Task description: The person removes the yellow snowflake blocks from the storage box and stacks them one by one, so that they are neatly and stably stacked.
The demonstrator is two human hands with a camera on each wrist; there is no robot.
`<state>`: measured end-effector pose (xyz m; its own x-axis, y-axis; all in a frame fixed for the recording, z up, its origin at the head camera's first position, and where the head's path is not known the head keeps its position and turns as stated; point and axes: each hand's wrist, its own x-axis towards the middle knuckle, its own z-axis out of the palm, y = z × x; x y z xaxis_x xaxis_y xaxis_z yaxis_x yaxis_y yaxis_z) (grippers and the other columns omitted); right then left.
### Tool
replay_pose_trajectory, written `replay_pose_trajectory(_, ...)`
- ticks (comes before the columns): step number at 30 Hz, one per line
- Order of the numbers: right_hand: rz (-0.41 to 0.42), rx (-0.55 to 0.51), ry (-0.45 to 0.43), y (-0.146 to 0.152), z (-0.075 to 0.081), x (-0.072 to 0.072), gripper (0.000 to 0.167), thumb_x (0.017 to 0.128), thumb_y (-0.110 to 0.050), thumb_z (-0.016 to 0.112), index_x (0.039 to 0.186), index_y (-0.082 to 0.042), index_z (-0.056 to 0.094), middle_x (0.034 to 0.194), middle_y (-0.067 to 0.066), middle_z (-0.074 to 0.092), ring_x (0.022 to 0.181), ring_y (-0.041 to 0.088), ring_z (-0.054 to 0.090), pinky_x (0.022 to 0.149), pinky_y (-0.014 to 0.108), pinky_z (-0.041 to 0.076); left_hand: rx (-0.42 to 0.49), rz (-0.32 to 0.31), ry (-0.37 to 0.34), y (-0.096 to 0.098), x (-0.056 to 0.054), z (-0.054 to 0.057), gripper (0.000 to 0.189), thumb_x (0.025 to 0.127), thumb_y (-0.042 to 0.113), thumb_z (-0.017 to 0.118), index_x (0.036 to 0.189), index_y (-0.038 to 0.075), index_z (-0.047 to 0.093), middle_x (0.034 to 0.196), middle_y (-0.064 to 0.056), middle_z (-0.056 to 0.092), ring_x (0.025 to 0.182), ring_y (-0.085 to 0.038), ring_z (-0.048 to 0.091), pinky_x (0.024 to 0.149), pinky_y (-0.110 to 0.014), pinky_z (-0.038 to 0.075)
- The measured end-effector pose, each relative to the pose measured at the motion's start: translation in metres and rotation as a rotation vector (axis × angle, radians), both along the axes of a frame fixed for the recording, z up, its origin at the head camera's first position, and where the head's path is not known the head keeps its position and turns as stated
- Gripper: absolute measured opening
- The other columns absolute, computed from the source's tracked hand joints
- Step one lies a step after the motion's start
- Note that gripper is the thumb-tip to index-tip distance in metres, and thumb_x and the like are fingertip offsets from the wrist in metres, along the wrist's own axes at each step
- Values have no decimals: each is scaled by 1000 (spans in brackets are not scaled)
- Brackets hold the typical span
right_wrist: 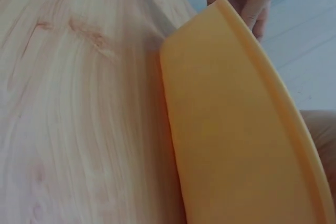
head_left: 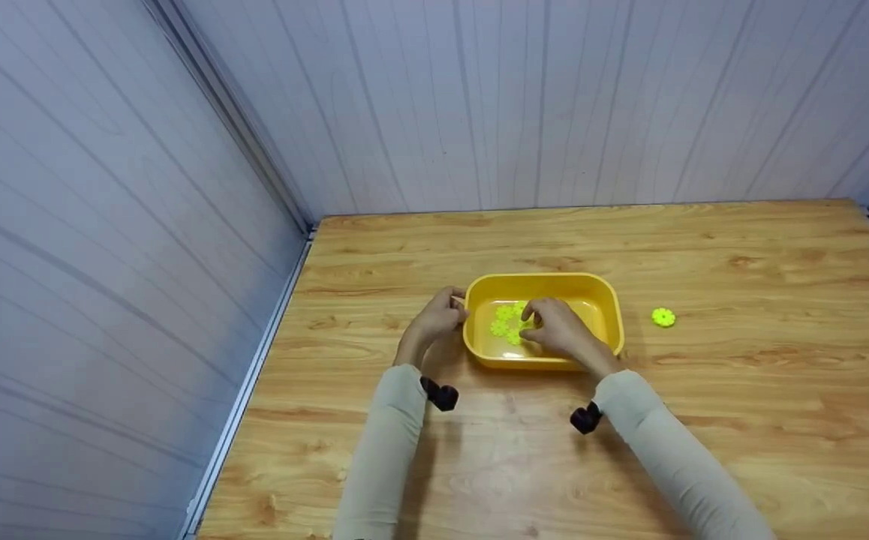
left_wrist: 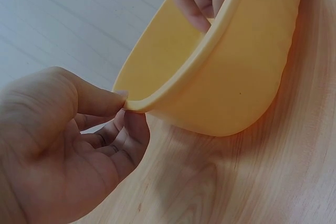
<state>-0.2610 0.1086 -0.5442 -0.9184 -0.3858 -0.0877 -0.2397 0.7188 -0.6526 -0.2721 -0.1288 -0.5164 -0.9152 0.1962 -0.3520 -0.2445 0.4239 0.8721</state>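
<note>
A yellow plastic tub (head_left: 543, 283) stands on the wooden table. My left hand (head_left: 438, 315) pinches its left rim between thumb and fingers, which the left wrist view shows up close. Inside the tub lie several bright yellow-green flower-shaped pieces (head_left: 500, 328), grouped towards the left. My right hand (head_left: 557, 328) reaches over the front rim into the tub, with bent fingers and thumb at the right side of these pieces. Whether it pinches one cannot be told; in the right wrist view the tub wall (right_wrist: 226, 119) hides the fingertips.
Another yellow-green flower-shaped piece (head_left: 663, 317) lies on the wooden table (head_left: 765, 420), to the right of the tub. Pale panel walls (head_left: 554, 105) border the table at the back and on the left.
</note>
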Motion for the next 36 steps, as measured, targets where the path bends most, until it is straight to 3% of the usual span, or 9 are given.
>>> replay_pose_trajectory(12, 44, 109, 32, -11, -2, 3, 28, 80, -17, 74, 106, -9, 67, 96, 10, 54, 89, 26, 47, 77, 39, 41, 12, -9, 5, 0, 0, -1, 39, 93, -1, 46, 132, 2, 45, 87, -3, 46, 78, -14, 45, 72, -28, 41)
replay_pose_trajectory(17, 44, 132, 65, -14, -2, 2, 27, 78, -18, 77, 100, -6, 67, 93, 10, 56, 92, 29, 49, 79, 40, 42, 25, -29, 5, 0, 1, 4, 41, 93, -2, 47, 133, 0, 43, 85, -4, 45, 75, -15, 43, 66, -25, 39)
replay_pose_trajectory(21, 31, 141, 54, -14, -2, 2, 27, 77, -20, 78, 94, -6, 62, 90, 7, 53, 88, 26, 47, 75, 37, 40, 23, -23, 8, 0, 1, 3, 41, 92, -2, 47, 133, -1, 43, 84, -3, 45, 74, -15, 43, 64, -23, 38)
replay_pose_trajectory(26, 18, 77, 2, -10, 1, 1, 21, 81, -20, 76, 85, -7, 59, 87, 7, 52, 82, 23, 47, 71, 34, 39, 17, -9, 4, 0, 0, 0, 40, 93, 0, 47, 132, 1, 44, 85, -3, 45, 76, -15, 44, 67, -25, 39)
replay_pose_trajectory(31, 7, -35, -46, -3, 6, -1, 15, 86, -20, 70, 87, -6, 63, 92, 9, 59, 84, 22, 53, 75, 37, 45, 21, 2, -15, 0, 0, 1, 41, 92, 0, 49, 132, 2, 44, 86, -3, 46, 78, -17, 46, 72, -30, 43)
replay_pose_trajectory(36, -31, -105, -2, 6, 11, -3, 21, 89, -25, 68, 94, -5, 66, 96, 10, 57, 87, 23, 51, 76, 36, 43, 17, 7, -20, 0, 1, 2, 41, 92, 1, 49, 132, 3, 45, 86, -3, 46, 78, -17, 45, 73, -31, 42)
